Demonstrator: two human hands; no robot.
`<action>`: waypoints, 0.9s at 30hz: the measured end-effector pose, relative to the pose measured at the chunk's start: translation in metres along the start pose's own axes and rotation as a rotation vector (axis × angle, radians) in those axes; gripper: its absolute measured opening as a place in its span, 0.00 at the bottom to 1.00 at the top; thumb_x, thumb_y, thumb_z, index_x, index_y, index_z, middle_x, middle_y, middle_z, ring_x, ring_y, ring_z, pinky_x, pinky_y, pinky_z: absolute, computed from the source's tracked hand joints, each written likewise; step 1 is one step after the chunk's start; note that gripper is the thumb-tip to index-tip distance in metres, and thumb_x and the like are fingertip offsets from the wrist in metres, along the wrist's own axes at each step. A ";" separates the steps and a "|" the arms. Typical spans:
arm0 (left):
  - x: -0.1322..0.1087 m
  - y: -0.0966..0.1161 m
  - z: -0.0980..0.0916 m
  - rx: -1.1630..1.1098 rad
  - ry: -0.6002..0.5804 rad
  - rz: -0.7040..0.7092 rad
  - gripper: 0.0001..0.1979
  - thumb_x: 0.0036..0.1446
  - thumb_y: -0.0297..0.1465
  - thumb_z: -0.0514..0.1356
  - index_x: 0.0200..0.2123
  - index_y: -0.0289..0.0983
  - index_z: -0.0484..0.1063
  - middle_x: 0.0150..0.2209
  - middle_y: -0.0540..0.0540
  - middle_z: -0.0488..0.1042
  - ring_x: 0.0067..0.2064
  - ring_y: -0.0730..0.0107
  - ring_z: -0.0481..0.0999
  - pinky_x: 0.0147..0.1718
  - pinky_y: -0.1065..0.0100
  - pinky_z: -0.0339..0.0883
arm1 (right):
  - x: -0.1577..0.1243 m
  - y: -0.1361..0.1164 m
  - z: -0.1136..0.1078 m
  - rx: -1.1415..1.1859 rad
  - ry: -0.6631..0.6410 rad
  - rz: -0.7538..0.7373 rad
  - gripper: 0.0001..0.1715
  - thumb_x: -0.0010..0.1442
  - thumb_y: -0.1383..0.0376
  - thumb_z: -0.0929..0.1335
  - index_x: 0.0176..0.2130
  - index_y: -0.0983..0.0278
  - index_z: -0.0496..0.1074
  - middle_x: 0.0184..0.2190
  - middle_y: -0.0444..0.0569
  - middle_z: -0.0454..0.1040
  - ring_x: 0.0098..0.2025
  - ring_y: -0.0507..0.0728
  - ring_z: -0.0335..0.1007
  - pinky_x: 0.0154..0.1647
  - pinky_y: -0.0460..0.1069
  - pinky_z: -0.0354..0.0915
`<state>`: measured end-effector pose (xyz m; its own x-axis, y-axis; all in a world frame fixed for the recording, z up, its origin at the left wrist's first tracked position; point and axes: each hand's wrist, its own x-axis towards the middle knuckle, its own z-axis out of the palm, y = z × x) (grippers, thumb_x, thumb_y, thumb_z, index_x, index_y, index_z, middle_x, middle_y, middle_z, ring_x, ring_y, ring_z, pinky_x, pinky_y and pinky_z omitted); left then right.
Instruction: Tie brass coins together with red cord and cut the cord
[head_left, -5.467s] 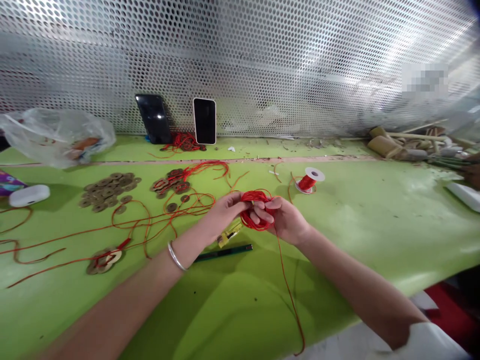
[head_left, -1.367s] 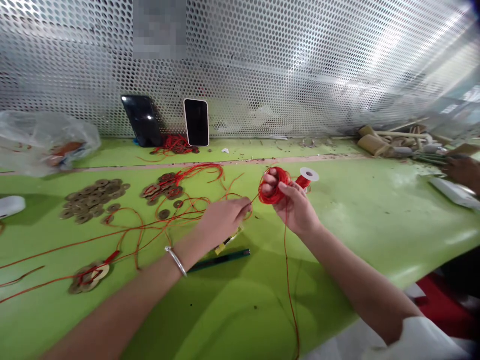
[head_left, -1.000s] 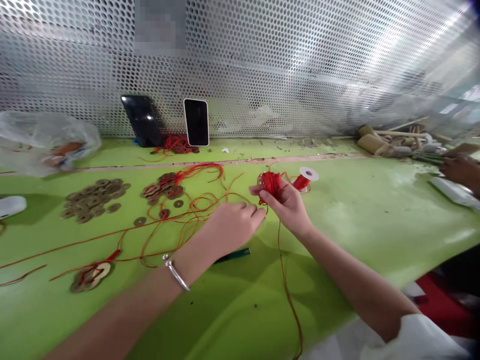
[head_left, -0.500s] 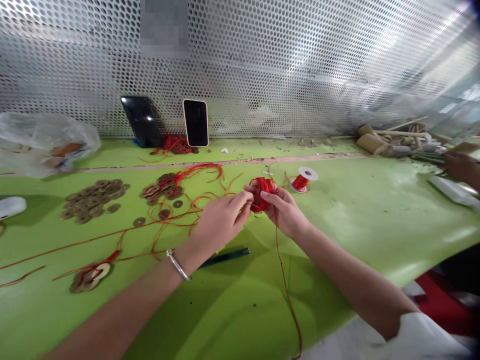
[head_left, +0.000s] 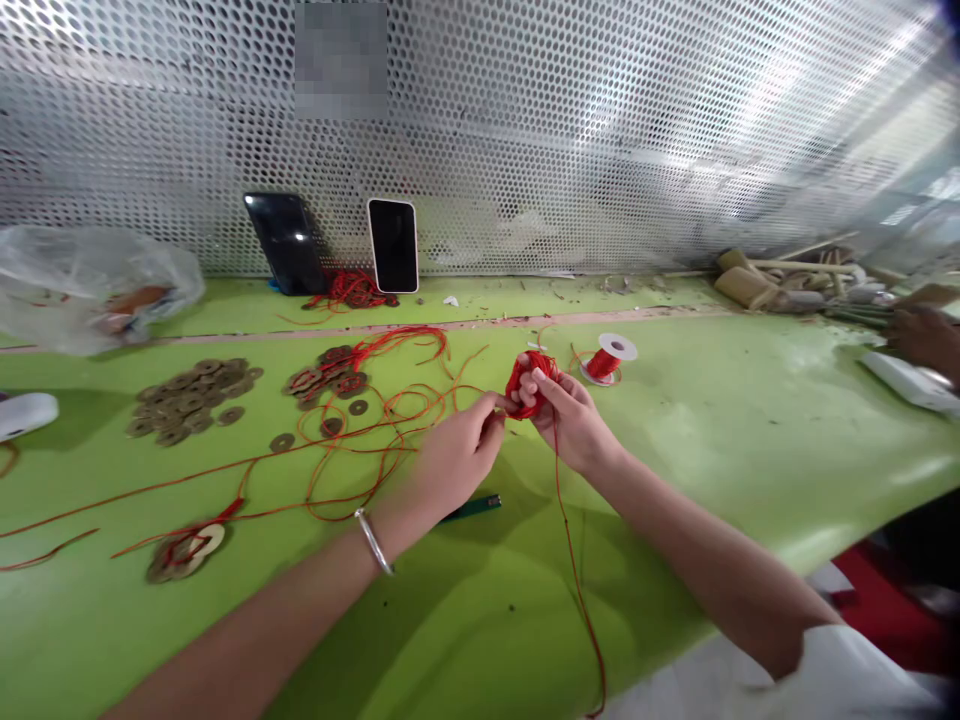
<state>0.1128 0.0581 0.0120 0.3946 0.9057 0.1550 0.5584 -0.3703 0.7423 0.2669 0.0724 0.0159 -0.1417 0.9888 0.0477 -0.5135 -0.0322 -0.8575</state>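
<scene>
A wound bundle of red cord [head_left: 538, 360] is gripped in my right hand [head_left: 576, 422], with the thumb pressed over its front and fingers curled around it. My left hand [head_left: 456, 452], with a silver bangle at the wrist, has thumb and forefinger pinched at the bundle's left edge on a red strand. From the bundle a single cord tail [head_left: 568, 525] hangs down toward the table's front edge. Under the left hand lies a dark green tool [head_left: 476, 507], partly covered. Loose orange-red cord [head_left: 394, 440] loops across the table to the left.
Behind my right hand stands a white spool [head_left: 616, 347] of red cord. To the left are a coin pile [head_left: 187, 398], corded coins [head_left: 326, 375] and a tied coin cluster [head_left: 184, 553]. Two phones [head_left: 394, 245] lean on the perforated metal screen [head_left: 525, 120]. Another person's hand [head_left: 926, 340] is far right.
My left hand has shifted slightly right and down, its fingers now lower on the bundle's left edge. The bundle has turned a little in my right hand, showing more of its fingers.
</scene>
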 end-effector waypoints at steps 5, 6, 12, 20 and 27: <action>0.003 -0.006 0.004 -0.199 0.007 -0.026 0.12 0.59 0.27 0.49 0.42 0.36 0.70 0.26 0.51 0.69 0.29 0.70 0.69 0.30 0.69 0.62 | 0.000 0.003 -0.001 -0.101 0.032 0.007 0.12 0.51 0.60 0.72 0.35 0.63 0.72 0.30 0.44 0.70 0.27 0.48 0.60 0.32 0.44 0.64; 0.004 -0.007 0.004 -0.234 0.007 -0.032 0.12 0.58 0.27 0.49 0.42 0.36 0.70 0.25 0.52 0.68 0.28 0.70 0.69 0.29 0.70 0.61 | 0.000 0.003 -0.001 -0.116 0.037 0.001 0.13 0.52 0.60 0.72 0.37 0.63 0.72 0.31 0.44 0.71 0.27 0.48 0.61 0.32 0.45 0.64; 0.007 -0.011 0.006 -0.499 -0.046 -0.146 0.12 0.57 0.29 0.50 0.41 0.37 0.71 0.19 0.57 0.55 0.19 0.78 0.53 0.18 0.75 0.50 | -0.002 0.005 -0.002 -0.148 -0.016 -0.069 0.11 0.54 0.61 0.71 0.39 0.62 0.72 0.32 0.44 0.70 0.30 0.49 0.63 0.34 0.45 0.65; 0.008 -0.009 0.006 -0.640 -0.047 -0.157 0.09 0.56 0.29 0.49 0.35 0.37 0.69 0.18 0.58 0.51 0.18 0.78 0.51 0.17 0.75 0.47 | -0.002 0.002 -0.005 -0.128 -0.083 -0.040 0.15 0.55 0.61 0.70 0.43 0.60 0.70 0.33 0.44 0.68 0.31 0.50 0.65 0.33 0.45 0.65; -0.003 0.002 -0.004 0.042 -0.025 0.053 0.11 0.57 0.29 0.50 0.45 0.39 0.59 0.22 0.56 0.65 0.20 0.74 0.62 0.21 0.72 0.50 | 0.002 0.002 -0.004 -0.154 -0.067 0.033 0.13 0.55 0.62 0.69 0.41 0.62 0.69 0.27 0.42 0.65 0.27 0.50 0.62 0.31 0.46 0.64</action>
<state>0.1095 0.0556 0.0154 0.4421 0.8793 0.1771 0.5663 -0.4267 0.7052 0.2691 0.0750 0.0126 -0.2149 0.9754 0.0481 -0.3727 -0.0364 -0.9273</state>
